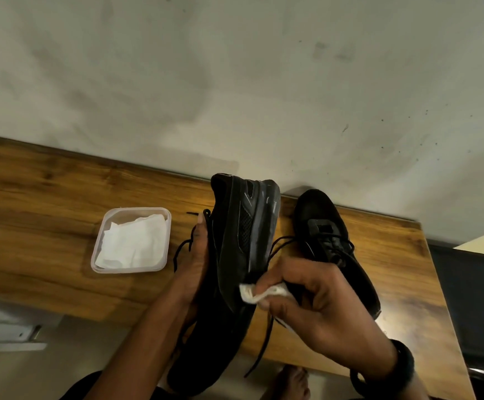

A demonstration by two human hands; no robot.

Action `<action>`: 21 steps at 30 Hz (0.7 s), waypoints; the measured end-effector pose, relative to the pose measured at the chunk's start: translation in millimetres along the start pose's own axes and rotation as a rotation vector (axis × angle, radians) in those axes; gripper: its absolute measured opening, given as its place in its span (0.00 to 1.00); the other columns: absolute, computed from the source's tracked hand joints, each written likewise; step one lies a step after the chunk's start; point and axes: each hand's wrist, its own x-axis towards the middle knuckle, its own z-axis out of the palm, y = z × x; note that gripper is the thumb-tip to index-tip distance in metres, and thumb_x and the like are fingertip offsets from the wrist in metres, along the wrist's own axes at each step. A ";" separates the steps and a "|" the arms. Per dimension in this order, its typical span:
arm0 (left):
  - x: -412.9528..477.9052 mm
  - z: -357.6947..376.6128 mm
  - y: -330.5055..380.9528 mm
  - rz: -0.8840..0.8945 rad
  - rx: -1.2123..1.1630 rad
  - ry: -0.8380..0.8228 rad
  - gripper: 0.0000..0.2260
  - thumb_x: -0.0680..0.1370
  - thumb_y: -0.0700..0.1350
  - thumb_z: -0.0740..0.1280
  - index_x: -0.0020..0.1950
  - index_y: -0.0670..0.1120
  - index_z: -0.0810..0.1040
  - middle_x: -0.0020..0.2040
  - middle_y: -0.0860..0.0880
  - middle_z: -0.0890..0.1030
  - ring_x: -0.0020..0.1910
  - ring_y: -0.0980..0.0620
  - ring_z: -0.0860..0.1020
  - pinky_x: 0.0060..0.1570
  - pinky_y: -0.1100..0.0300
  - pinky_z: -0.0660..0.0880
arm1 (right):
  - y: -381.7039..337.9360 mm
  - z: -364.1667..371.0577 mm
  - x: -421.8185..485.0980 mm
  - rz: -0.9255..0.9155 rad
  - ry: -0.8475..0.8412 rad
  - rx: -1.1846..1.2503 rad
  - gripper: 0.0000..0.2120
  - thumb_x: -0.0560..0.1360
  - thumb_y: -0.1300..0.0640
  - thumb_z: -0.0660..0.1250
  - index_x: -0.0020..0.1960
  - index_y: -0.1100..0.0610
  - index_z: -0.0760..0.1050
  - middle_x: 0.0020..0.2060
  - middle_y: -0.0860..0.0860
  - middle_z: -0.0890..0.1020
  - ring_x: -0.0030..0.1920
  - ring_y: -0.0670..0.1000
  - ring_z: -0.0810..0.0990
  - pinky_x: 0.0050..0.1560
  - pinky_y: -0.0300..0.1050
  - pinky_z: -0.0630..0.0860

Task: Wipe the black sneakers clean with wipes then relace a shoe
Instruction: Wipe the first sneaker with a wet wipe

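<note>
The left hand [196, 261] lies mostly behind the held sneaker [235, 255], so only its thumb edge and wrist show. That sneaker's heel end dips below the table edge [62, 298] into a dark blur. Right of the held sneaker, the second sneaker [330, 235] has its near half covered by the right hand [316, 301], whose fingers bury most of the wipe [253, 294] (one crumpled corner shows). Both forearms run off the bottom edge.

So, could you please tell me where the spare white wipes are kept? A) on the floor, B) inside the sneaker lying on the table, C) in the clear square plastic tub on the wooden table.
C: the folded white wipes lie inside the clear square plastic tub, left of the held black sneaker.
</note>
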 end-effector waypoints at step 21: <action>-8.5 -4.8 -2.6 0.132 0.221 -0.125 0.15 0.80 0.59 0.55 0.42 0.53 0.74 0.24 0.63 0.80 0.30 0.66 0.81 0.29 0.69 0.75 | -2.7 -18.3 -4.5 -0.138 0.228 -0.340 0.09 0.75 0.58 0.70 0.54 0.52 0.85 0.47 0.40 0.82 0.45 0.40 0.81 0.42 0.28 0.73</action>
